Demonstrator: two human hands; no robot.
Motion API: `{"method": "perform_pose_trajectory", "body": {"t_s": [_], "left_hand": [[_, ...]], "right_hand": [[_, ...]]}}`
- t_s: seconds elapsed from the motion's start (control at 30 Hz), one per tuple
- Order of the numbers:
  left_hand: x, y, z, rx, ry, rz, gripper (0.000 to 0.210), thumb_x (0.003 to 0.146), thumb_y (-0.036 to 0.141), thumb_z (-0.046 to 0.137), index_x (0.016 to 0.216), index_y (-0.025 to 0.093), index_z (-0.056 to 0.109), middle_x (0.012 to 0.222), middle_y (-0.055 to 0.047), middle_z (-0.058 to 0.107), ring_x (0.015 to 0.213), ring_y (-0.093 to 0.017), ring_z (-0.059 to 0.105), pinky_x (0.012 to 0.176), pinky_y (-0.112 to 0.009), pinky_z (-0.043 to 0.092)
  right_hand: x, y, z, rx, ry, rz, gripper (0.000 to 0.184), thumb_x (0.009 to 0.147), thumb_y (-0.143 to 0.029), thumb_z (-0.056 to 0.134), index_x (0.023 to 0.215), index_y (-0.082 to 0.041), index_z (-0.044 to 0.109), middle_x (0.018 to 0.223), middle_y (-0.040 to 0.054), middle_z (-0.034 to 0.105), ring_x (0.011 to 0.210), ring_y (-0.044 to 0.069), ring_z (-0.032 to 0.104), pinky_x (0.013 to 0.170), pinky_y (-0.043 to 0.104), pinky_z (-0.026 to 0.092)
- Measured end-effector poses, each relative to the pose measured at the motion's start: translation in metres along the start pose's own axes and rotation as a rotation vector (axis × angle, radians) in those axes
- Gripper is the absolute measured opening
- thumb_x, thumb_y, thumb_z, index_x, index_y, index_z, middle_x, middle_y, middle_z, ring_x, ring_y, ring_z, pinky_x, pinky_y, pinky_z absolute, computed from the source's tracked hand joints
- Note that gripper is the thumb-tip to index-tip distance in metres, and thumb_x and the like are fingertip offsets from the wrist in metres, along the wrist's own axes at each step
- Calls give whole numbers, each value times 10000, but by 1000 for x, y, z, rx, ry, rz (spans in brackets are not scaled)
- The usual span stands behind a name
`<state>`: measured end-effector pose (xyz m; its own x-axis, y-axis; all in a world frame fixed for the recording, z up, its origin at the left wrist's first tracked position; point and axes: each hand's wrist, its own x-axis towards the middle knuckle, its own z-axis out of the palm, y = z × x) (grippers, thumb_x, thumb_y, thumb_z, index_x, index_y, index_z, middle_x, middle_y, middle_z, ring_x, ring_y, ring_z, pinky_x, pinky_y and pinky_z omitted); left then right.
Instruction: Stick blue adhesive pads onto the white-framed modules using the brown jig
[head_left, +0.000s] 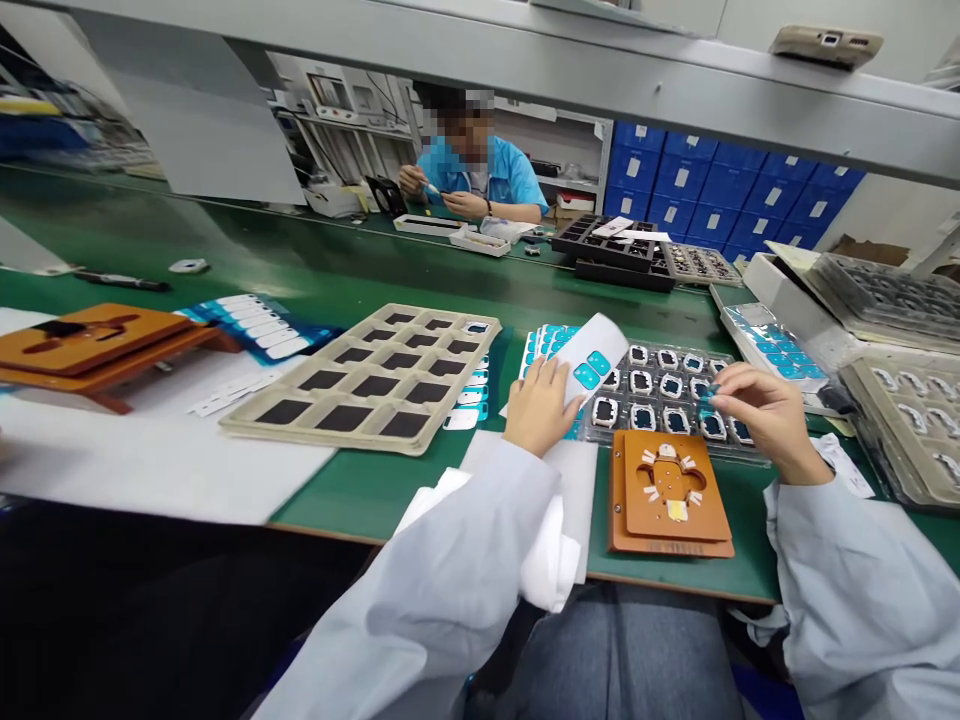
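My left hand (541, 405) is closed on a white backing sheet (604, 340) that carries a few teal stickers (592, 370). The sheet is tilted above a stack of similar sheets (531, 350). My right hand (776, 420) pinches a small teal film (706, 396) between thumb and fingertips. That film hovers over a clear plastic tray (739, 455) of watch-like cases with dark centres (641, 382). Just in front of the tray stands an orange fixture (626, 500) with a shaped recess and small white pads.
Left of me lie a beige compartment tray (330, 430) with dark pads, another orange fixture (97, 340) and teal sheets (259, 325). Trays of parts (911, 420) stand at right. A grey shelf beam (450, 50) crosses overhead. Across the bench a co-worker (517, 180) handles small items.
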<state>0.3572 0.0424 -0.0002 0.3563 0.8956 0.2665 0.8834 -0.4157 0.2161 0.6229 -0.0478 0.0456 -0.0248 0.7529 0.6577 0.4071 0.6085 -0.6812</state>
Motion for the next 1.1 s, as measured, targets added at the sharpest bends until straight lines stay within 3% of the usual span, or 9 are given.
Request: {"method": "perform_pose_trajectory", "body": {"t_s": [0.1,0.2,0.3,0.47,0.57,0.67,0.87,1.0,1.1], "left_hand": [[-2,1,1,-10,6,-27,460,968,378,473,1382,181,511,1503,-154,443,1425,-337,354,1057,-564,419],[-4,3,1,-61,77,189,387,953,431,511,1275,239,612,1471,-106,486,1399,-339,367,1055,-556,398],[-6,5,2,-62,22,424,292,936,455,553,1074,261,721,1463,-54,503,1375,-357,371,1064,-594,340],[-7,5,3,-53,-101,460,254,938,433,564,951,239,728,1454,-22,517,1352,-346,376,1023,-591,359],[-6,5,4,-100,-154,431,252,954,412,529,948,224,697,1467,-28,503,1348,-336,361,1004,-563,397],[-5,5,5,-141,-201,396,226,943,406,539,951,216,662,1483,-33,490,1346,-334,351,998,-554,416],[-4,5,5,-224,-241,344,177,930,377,548,900,212,603,1433,-33,544,1342,-302,378,1025,-540,398],[-4,7,5,-244,-274,284,176,925,386,555,967,217,582,1344,-43,604,1317,-299,397,1025,-531,379],[-4,8,4,-249,-272,259,239,908,381,576,1094,231,572,1312,-46,614,1272,-302,425,1029,-519,375]], "right_hand": [[-9,2,-2,245,-102,200,407,742,-383,855,744,-231,478,699,-30,537,766,222,686,690,363,567],[-15,1,-2,352,-204,349,507,734,-366,865,808,-236,380,731,-58,548,725,204,707,664,333,580],[-18,0,-3,366,-264,426,495,734,-369,866,873,-238,409,820,-26,641,661,169,684,631,311,578],[-20,0,-4,268,-340,511,359,749,-420,841,868,-200,583,735,-5,635,632,147,633,572,258,531],[-20,-6,0,183,-400,427,280,834,-457,756,884,-192,681,814,38,668,724,176,653,635,293,543],[-21,-13,4,74,-478,239,231,904,-427,678,892,-202,728,892,66,689,814,196,651,715,320,539],[-29,-20,12,-147,-480,101,211,931,-256,589,1131,-218,645,933,54,674,748,171,609,662,293,505],[-33,-20,17,-223,-512,-69,165,922,-159,521,1024,-216,637,895,47,674,785,193,566,712,332,457],[-33,-21,20,-187,-505,-87,115,921,-154,541,972,-209,627,852,42,664,787,197,538,706,328,436]]}}
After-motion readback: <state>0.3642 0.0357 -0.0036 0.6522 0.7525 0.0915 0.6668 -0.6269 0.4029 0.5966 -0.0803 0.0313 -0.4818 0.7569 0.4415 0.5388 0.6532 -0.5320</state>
